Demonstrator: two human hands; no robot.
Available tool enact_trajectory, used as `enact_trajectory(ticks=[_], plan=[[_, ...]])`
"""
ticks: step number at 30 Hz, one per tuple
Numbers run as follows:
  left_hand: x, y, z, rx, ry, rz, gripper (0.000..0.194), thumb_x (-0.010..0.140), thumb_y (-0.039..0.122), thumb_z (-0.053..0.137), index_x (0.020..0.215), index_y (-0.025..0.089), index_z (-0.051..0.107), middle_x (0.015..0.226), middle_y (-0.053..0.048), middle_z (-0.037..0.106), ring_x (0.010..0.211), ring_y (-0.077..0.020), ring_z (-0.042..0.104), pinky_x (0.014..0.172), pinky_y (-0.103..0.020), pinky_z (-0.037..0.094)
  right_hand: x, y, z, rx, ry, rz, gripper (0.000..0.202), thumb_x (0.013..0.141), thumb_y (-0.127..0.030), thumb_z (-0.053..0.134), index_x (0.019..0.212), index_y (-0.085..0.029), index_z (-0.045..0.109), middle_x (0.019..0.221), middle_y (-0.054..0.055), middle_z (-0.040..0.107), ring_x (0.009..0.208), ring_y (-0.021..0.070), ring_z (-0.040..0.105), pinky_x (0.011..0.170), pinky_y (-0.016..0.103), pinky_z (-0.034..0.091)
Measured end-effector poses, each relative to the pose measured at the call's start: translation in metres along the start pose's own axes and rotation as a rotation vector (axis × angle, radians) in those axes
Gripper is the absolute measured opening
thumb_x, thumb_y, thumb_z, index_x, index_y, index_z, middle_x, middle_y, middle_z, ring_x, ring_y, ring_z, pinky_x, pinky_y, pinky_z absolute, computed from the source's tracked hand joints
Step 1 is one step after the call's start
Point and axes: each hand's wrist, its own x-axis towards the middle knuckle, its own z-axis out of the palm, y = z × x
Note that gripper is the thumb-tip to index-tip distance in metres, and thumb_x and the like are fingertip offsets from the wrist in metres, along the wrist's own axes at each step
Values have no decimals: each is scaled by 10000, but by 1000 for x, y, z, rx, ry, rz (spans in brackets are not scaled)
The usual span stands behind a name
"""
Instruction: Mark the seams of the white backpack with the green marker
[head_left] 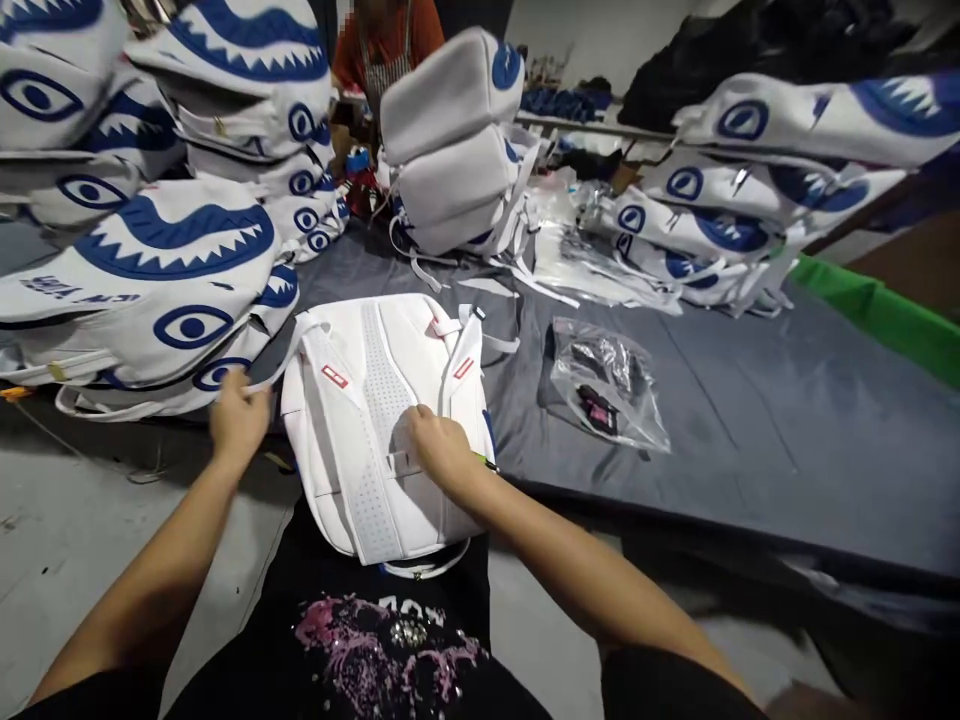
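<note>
A white backpack (pixel 397 350) lies at the front edge of the table, its back panel and shoulder straps facing up, with small red labels on the straps. My left hand (pixel 238 415) is closed on a white strap (pixel 277 370) off the backpack's left side. Over the right half of the back panel, my right hand (pixel 433 440) has its fingers curled together against the surface; what it pinches, if anything, is hidden. A green-and-black item (pixel 486 461) shows beside the right wrist.
Shark-faced backpacks are piled at left (pixel 180 240), back centre (pixel 450 150) and right (pixel 720 190). A clear plastic bag (pixel 607 385) with dark and pink items lies on the grey-covered table (pixel 750 430). A person (pixel 427 35) stands behind.
</note>
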Motion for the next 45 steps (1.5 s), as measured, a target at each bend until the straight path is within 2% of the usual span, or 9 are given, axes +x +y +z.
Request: enact_trajectory(ticks=[3, 5, 8, 11, 13, 18, 23, 35, 45], plan=[[-17, 7, 16, 179, 136, 702, 455, 927, 340, 577, 1361, 208, 538, 1412, -136, 584, 1368, -305, 488, 1128, -500, 416, 5, 8, -2, -6, -15, 196, 369, 1014, -154, 340, 1321, -34, 506, 1217, 270, 634, 989, 287, 728, 757, 335, 548], [-44, -2, 49, 333, -194, 1235, 465, 960, 402, 545, 1398, 248, 532, 1417, -106, 605, 1343, -279, 536, 1116, -474, 443, 5, 27, -6, -19, -27, 328, 405, 1026, -184, 328, 1340, 34, 461, 1233, 339, 610, 1074, 326, 702, 814, 365, 541], [-82, -45, 96, 666, -562, 1518, 531, 994, 426, 491, 1477, 206, 465, 1536, -132, 500, 1437, -308, 451, 1146, -494, 400, 1, 66, -7, 3, -96, 464, 453, 1024, -313, 437, 1290, 45, 510, 1179, 343, 653, 1117, 354, 685, 837, 371, 529], [-87, -82, 111, 792, -607, 1584, 539, 1006, 428, 470, 1494, 202, 446, 1571, -132, 454, 1452, -314, 428, 1140, -492, 384, -8, 94, 5, 97, -186, 465, 467, 950, -526, 571, 1140, -104, 633, 1088, 195, 742, 1028, 290, 720, 757, 297, 517], [-73, -75, 111, 707, -621, 1634, 496, 1008, 429, 465, 1436, 182, 511, 1470, -142, 563, 1354, -292, 525, 1082, -458, 421, -14, 99, 17, 138, -191, 455, 442, 947, -563, 542, 1098, -160, 640, 1083, 134, 754, 999, 263, 724, 728, 285, 504], [-7, 38, 150, 620, -492, 1626, 410, 1008, 367, 465, 1303, 116, 600, 1356, -187, 616, 1281, -325, 526, 1085, -516, 351, -18, 84, 31, 124, -152, 477, 366, 1000, -429, 426, 1126, -139, 611, 1039, 166, 752, 978, 310, 728, 745, 349, 496], [41, 107, 203, 778, -733, 1631, 359, 941, 471, 583, 889, 137, 703, 940, -138, 697, 942, -280, 602, 860, -430, 418, -19, 80, 31, 112, -138, 472, 320, 993, -382, 461, 1113, -124, 609, 980, 176, 760, 918, 313, 747, 722, 348, 501], [71, 123, 216, 826, -1010, 1680, 472, 855, 647, 621, 698, 205, 679, 741, -35, 716, 791, -202, 591, 794, -364, 326, -16, 85, 47, 64, -133, 449, 255, 1013, -357, 483, 1117, -142, 572, 1002, 118, 751, 818, 291, 768, 583, 323, 496], [116, 127, 202, 761, -815, 1819, 534, 917, 680, 484, 770, 224, 721, 1021, -73, 665, 1042, -264, 515, 984, -472, 297, -17, 87, 50, 30, -186, 447, 298, 1032, -401, 451, 1133, -143, 560, 1016, 112, 734, 785, 271, 764, 550, 308, 475]])
